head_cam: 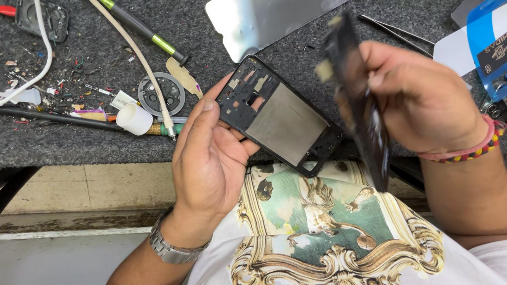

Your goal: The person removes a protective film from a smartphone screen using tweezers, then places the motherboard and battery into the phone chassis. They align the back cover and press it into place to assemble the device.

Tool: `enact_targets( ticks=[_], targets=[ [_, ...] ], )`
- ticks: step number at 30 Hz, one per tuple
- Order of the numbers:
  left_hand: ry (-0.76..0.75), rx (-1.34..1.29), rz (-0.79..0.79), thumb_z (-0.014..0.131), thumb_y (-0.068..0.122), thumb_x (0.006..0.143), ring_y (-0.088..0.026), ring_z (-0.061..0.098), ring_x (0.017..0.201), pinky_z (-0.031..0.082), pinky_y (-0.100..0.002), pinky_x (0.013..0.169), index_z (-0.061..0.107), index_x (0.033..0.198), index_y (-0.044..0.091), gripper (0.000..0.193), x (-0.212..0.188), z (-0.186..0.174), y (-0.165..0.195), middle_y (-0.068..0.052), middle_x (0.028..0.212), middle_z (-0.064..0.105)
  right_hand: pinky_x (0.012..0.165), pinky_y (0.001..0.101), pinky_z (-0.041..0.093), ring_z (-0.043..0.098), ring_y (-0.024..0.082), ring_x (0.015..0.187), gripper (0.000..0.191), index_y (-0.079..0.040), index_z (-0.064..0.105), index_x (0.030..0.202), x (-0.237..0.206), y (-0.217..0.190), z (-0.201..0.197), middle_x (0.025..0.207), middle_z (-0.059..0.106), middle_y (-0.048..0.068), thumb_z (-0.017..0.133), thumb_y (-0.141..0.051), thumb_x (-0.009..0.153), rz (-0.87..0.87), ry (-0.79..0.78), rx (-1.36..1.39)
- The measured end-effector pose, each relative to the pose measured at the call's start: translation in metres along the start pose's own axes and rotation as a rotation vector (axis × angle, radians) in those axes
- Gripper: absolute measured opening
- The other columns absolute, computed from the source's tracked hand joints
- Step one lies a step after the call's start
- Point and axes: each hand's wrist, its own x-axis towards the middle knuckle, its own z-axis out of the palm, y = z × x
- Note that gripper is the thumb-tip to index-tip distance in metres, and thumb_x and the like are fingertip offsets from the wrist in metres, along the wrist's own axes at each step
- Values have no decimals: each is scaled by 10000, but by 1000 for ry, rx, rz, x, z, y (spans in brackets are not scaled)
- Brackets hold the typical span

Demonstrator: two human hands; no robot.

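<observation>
A: Head view: which step?
B: Likely disassembly. Left hand [205, 160] grips the phone frame [281, 124] at the desk's [29, 140] near edge; right hand [419, 99] clasps a dark panel [359, 105]. Next calls for careful alignment.
</observation>
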Motion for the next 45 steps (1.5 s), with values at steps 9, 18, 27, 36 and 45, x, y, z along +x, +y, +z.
enact_targets(
  ticks=[9, 18, 27, 36, 45],
  targets=[
    [-17, 8, 15, 363, 195, 1111, -322, 589, 1327, 531, -533, 1096, 392, 1527, -76, 497, -2, 3, -3, -229, 1420, 579, 1180, 689, 411, 668, 296, 943, 286, -12, 543, 1240, 10, 9, 18, 951, 606, 102, 418, -122, 1008, -96, 71, 303],
    [-33, -18, 101, 369, 218, 1140, -316, 576, 1348, 511, -506, 1135, 386, 1548, -76, 503, -7, 3, -16, -223, 1446, 571, 1282, 630, 347, 560, 160, 762, 327, -26, 599, 1258, 12, 33, 51, 850, 523, 32, 396, -205, 1075, -206, 236, 571],
    [-44, -41, 112, 363, 226, 1139, -315, 554, 1375, 501, -528, 1144, 377, 1554, -69, 509, -7, 0, -17, -222, 1472, 551, 1342, 594, 313, 542, 161, 765, 292, -39, 590, 1162, 12, 46, 55, 864, 513, 38, 383, -238, 1105, -294, 201, 617],
    [-55, -49, 126, 358, 227, 1141, -322, 557, 1376, 500, -539, 1150, 356, 1564, -65, 514, -7, -1, -19, -226, 1471, 550, 1368, 529, 302, 530, 147, 743, 388, -55, 619, 1262, 13, 52, 58, 836, 508, 31, 382, -316, 1101, -292, 178, 649],
    [-29, -48, 118, 354, 220, 1136, -324, 556, 1383, 505, -534, 1143, 368, 1547, -78, 508, -7, 0, -19, -222, 1471, 551, 1371, 526, 310, 519, 141, 721, 378, -46, 607, 1220, 13, 54, 58, 820, 500, 32, 388, -332, 1106, -300, 202, 617]
  ],
)
